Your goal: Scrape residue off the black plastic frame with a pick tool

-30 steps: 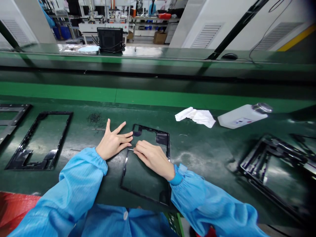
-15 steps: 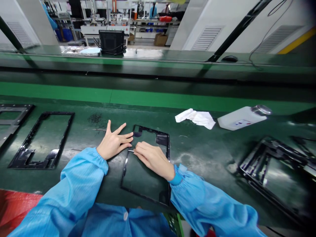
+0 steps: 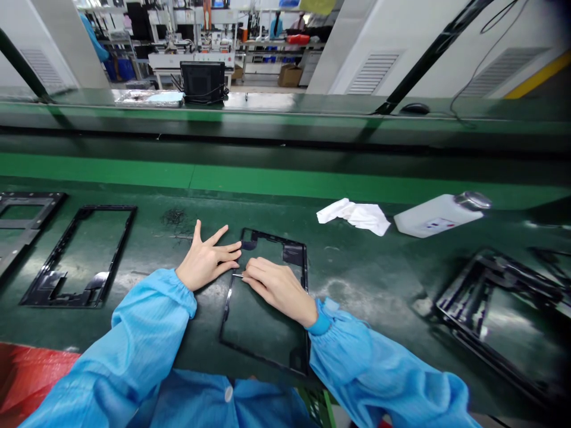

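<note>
A thin black rectangular frame (image 3: 227, 309) lies flat on the green bench in front of me. My left hand (image 3: 209, 258) has its fingers spread, and their tips rest at the frame's left side near the upper corner. Over the upper part of the frame's opening, my right hand (image 3: 276, 285) is closed in a pinch around a slim silver-tipped tool (image 3: 238, 275). The tip points left and meets the frame's left edge, just below my left fingertips. Most of the tool is hidden in my fingers, so its kind is unclear.
On the left lie another black frame (image 3: 111, 261) and a grey panel (image 3: 33, 223). Dark shavings (image 3: 173, 217) sit beyond my left hand. A crumpled white cloth (image 3: 354, 215) and a white bottle (image 3: 437, 217) stand right of centre; stacked black frames (image 3: 464, 324) lie far right.
The whole view has shifted very slightly. Both hands, the tool and the frame keep nearly the same positions relative to each other.
</note>
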The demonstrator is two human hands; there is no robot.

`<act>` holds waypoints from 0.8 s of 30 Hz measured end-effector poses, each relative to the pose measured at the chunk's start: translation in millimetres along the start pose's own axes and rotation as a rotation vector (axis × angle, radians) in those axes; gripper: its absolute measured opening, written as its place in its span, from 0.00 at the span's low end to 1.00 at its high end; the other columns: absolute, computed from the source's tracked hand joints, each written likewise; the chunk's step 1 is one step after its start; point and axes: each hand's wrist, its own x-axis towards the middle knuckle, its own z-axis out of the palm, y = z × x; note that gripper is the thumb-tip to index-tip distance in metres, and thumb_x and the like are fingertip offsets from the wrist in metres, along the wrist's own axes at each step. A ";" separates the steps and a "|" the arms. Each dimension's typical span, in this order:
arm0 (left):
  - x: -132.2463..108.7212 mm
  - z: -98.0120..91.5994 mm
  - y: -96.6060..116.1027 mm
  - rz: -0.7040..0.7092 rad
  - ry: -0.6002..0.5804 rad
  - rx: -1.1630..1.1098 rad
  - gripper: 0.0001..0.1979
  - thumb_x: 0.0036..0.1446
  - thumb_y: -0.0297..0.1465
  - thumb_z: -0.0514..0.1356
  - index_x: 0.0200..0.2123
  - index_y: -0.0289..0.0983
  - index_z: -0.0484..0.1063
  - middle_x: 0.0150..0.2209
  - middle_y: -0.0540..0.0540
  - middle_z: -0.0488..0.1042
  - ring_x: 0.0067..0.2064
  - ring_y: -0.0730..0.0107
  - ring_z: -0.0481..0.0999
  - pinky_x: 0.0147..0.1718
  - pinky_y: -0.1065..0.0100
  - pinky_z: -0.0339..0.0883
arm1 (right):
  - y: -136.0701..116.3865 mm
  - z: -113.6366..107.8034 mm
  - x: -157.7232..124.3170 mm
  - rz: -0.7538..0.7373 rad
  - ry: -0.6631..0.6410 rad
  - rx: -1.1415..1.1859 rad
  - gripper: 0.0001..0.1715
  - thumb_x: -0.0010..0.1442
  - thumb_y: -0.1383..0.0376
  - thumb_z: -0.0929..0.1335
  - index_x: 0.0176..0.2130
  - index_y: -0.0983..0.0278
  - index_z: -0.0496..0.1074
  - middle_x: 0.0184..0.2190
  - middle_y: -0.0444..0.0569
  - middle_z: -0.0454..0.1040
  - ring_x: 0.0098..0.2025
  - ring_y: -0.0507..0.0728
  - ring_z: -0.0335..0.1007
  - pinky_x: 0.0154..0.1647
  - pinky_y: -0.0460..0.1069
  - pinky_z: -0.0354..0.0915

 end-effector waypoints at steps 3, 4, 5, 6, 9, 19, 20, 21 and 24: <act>0.1 -0.8 0.8 -0.006 0.001 0.004 0.13 0.67 0.39 0.55 0.51 0.48 0.73 0.54 0.48 0.74 0.67 0.54 0.54 0.58 0.32 0.16 | -0.5 0.0 0.1 0.023 0.024 -0.015 0.14 0.72 0.63 0.57 0.35 0.62 0.66 0.34 0.48 0.70 0.36 0.54 0.65 0.32 0.47 0.56; 0.2 -1.1 1.1 -0.007 -0.002 0.006 0.13 0.67 0.39 0.55 0.51 0.47 0.73 0.54 0.49 0.73 0.67 0.54 0.53 0.58 0.32 0.15 | -0.7 0.0 0.0 0.015 0.017 -0.020 0.15 0.72 0.63 0.57 0.35 0.62 0.66 0.34 0.48 0.69 0.36 0.54 0.64 0.32 0.47 0.56; 0.2 -1.4 1.2 -0.008 -0.004 0.007 0.13 0.67 0.39 0.55 0.51 0.47 0.73 0.54 0.49 0.73 0.67 0.54 0.53 0.58 0.32 0.15 | -0.7 -0.1 -0.1 0.001 0.005 -0.021 0.15 0.72 0.63 0.57 0.35 0.63 0.66 0.34 0.47 0.69 0.36 0.54 0.64 0.32 0.47 0.56; 0.2 -1.6 1.3 -0.008 -0.006 0.008 0.13 0.67 0.39 0.55 0.51 0.48 0.73 0.54 0.49 0.73 0.67 0.54 0.53 0.58 0.32 0.15 | -0.5 -0.1 -0.2 -0.013 -0.009 -0.018 0.15 0.72 0.63 0.57 0.35 0.63 0.66 0.33 0.47 0.69 0.36 0.54 0.64 0.32 0.47 0.56; 0.0 -1.3 1.0 -0.004 -0.004 0.007 0.13 0.67 0.39 0.55 0.51 0.48 0.73 0.54 0.49 0.73 0.67 0.54 0.53 0.58 0.32 0.16 | 0.8 0.0 -0.1 -0.014 -0.010 0.001 0.14 0.71 0.63 0.58 0.35 0.63 0.66 0.33 0.47 0.69 0.36 0.53 0.65 0.32 0.46 0.57; 0.0 -1.3 0.7 -0.002 -0.013 0.002 0.14 0.67 0.40 0.55 0.52 0.47 0.73 0.54 0.49 0.73 0.67 0.53 0.53 0.58 0.32 0.15 | 1.0 -2.2 1.8 -0.036 -0.003 0.010 0.14 0.71 0.64 0.58 0.34 0.62 0.66 0.33 0.47 0.70 0.36 0.54 0.65 0.31 0.47 0.56; 0.1 -1.4 0.9 -0.003 -0.012 0.000 0.14 0.67 0.40 0.55 0.52 0.47 0.73 0.54 0.49 0.73 0.67 0.53 0.53 0.58 0.32 0.16 | 1.2 -2.2 1.9 -0.020 0.002 0.009 0.14 0.71 0.64 0.58 0.35 0.62 0.66 0.33 0.47 0.70 0.36 0.54 0.65 0.31 0.47 0.56; 0.1 -1.6 1.1 -0.004 -0.011 -0.001 0.14 0.67 0.40 0.55 0.52 0.47 0.73 0.54 0.49 0.73 0.67 0.53 0.53 0.58 0.32 0.16 | 1.4 -2.0 2.0 -0.005 0.012 0.004 0.13 0.71 0.64 0.58 0.35 0.62 0.66 0.34 0.47 0.70 0.36 0.54 0.65 0.31 0.47 0.56; 0.2 -2.0 1.7 -0.010 -0.003 0.002 0.13 0.67 0.39 0.55 0.52 0.48 0.73 0.53 0.49 0.74 0.67 0.54 0.53 0.58 0.32 0.16 | 1.4 -1.4 1.9 -0.004 0.027 -0.009 0.14 0.71 0.63 0.58 0.35 0.62 0.66 0.33 0.48 0.70 0.35 0.54 0.65 0.31 0.47 0.56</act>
